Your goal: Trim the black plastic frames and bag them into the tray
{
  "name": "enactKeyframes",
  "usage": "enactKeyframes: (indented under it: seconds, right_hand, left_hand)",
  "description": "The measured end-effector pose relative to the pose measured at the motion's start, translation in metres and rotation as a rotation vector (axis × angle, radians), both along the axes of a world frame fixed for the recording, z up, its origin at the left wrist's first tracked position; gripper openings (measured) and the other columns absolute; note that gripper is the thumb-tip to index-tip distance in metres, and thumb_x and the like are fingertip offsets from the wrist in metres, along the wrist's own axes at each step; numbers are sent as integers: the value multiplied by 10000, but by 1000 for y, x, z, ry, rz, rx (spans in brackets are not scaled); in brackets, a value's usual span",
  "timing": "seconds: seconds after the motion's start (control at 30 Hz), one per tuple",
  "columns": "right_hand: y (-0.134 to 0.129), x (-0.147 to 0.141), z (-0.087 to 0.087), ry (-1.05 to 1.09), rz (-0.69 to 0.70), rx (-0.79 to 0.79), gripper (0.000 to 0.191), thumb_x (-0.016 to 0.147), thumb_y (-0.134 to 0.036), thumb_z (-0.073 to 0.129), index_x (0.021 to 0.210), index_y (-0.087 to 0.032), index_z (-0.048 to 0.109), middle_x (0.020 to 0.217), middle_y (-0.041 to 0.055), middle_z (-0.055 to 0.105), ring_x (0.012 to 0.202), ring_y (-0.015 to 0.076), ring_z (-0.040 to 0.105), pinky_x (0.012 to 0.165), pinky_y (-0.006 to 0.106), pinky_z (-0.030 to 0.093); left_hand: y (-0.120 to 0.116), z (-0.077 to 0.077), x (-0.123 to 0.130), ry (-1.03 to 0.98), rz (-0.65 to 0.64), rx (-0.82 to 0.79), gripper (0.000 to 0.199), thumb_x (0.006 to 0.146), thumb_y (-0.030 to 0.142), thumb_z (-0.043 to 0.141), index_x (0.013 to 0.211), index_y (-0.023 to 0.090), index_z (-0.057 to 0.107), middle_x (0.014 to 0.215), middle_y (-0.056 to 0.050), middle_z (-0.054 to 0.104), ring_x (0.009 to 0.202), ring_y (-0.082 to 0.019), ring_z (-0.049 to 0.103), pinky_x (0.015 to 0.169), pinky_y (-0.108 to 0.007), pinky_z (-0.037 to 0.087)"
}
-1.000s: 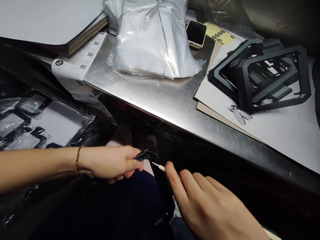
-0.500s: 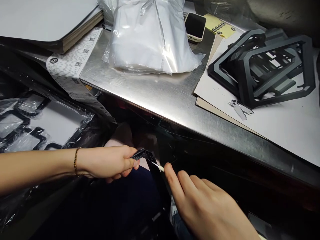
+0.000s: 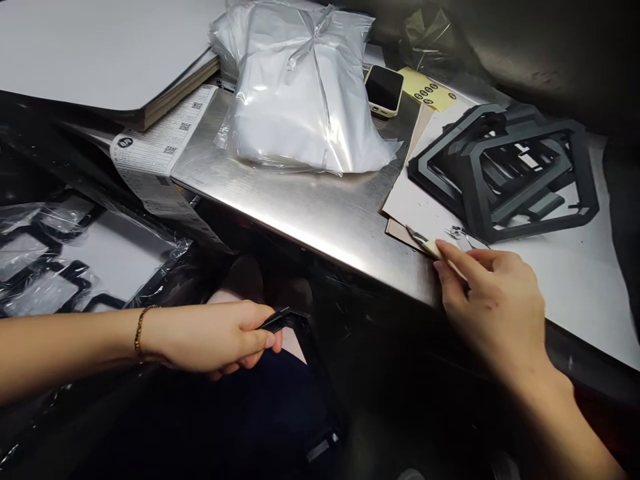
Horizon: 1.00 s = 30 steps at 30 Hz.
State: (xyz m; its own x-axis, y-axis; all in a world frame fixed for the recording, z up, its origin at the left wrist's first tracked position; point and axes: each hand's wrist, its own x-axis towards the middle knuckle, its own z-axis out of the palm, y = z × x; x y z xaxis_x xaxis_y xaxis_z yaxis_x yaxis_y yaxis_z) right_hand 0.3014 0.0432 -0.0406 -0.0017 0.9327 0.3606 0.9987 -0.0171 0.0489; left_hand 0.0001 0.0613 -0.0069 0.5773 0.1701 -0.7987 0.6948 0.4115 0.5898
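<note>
- Table (image 3: 300, 207) of shiny metal crosses the space before me; its right end disappears under paper and shadow.
- Stack of white boards (image 3: 100, 53) lies at the left, its far side outside what I can see.
- Tied pack of plastic bags (image 3: 305, 113) sits on the middle; the band around it probably prevents the slippery bags from sliding apart.
- Loose frames (image 3: 473, 190), dark and angular, overlap on a white sheet (image 3: 575, 280), which perhaps protects them from scratches. How many there are, I cannot count.
- Black frame (image 3: 307, 340) is low before the table edge, over the lap; its lower part melts into the dark clothing.
- Left hand (image 3: 215, 337) pinches this frame near one corner, thumb on top, fingers curled below, I suppose so that the other sides stay free. The fingertips underneath are mostly hidden.
- Right hand (image 3: 500, 300) is at the table edge, with thumb and forefinger pressed together on a slim tool (image 3: 431, 248).
- This tool has a pale handle and a metal tip pointing away; the palm may cover the rest, and whether it touches the sheet, I cannot tell.
- Small metal clippers (image 3: 456, 232) lie just beyond these fingers, partly covered.
</note>
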Motion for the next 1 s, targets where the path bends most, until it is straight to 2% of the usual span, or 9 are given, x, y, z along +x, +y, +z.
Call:
enactKeyframes:
  seconds: [0.1,0.17,0.23,0.27,0.33,0.4,0.6,0.8,1.0]
  right_hand:
    - [-2,-7,0,6,17,43,302,826,-266,422,1039,-130,588,970,187,498,893,369,462,615,478,380]
    - [-15,-28,9,31,78,119,236,813,-227,466,1021,-168,563,972,157,513,900,327,470,667,469,384]
    - [-33,-60,19,92,219,175,167,763,-170,559,916,-236,556,847,54,530,769,200,496,618,342,412]
    - [-41,-76,23,169,365,169,155,740,-140,585,867,-228,573,782,34,512,719,174,477,586,320,400]
    - [-52,-106,25,287,562,99,112,747,-108,565,836,-164,600,720,39,509,695,164,426,583,327,377]
    - [-54,-126,22,321,653,69,94,753,-89,542,806,-99,620,686,65,534,687,172,409,584,346,349]
    - [-40,-139,11,247,630,61,166,753,-61,509,634,-81,623,588,92,557,643,189,415,589,357,307]
    - [-44,-144,11,195,621,16,118,717,-33,532,662,-82,624,586,86,561,644,204,428,603,359,282]
    - [-43,-149,-3,225,618,32,116,723,-53,548,622,-80,596,565,77,545,629,189,416,604,358,264]
  left_hand:
    - [-1,-1,-1,-1,-4,26,256,809,437,341,757,194,402,619,66,407,454,-41,321,379,-147,266]
    - [-1,-2,-1,-1,6,19,255,808,433,346,722,195,381,607,70,399,447,-42,314,372,-148,258]
    - [-1,-3,-2,-6,23,-2,247,810,419,349,703,197,371,590,75,382,433,-40,289,361,-148,236]
    - [-1,-4,-2,-12,30,-12,239,811,409,350,701,198,374,581,78,372,428,-39,276,358,-149,226]
    - [-1,-5,-1,-18,35,-24,231,808,405,355,704,201,384,568,80,361,422,-42,266,356,-154,221]
    - [-1,-6,-1,-5,20,-12,261,800,432,358,689,199,392,551,78,365,425,-48,285,365,-162,241]
    - [-2,-6,-2,2,32,-4,276,795,443,358,663,202,379,482,87,319,388,-51,263,353,-170,229]
    - [-4,-14,-4,11,54,-27,259,793,450,353,710,207,382,566,66,376,404,-53,315,356,-173,244]
    - [-7,-15,-2,26,80,-66,250,803,433,332,710,202,351,578,72,359,391,-32,261,350,-161,215]
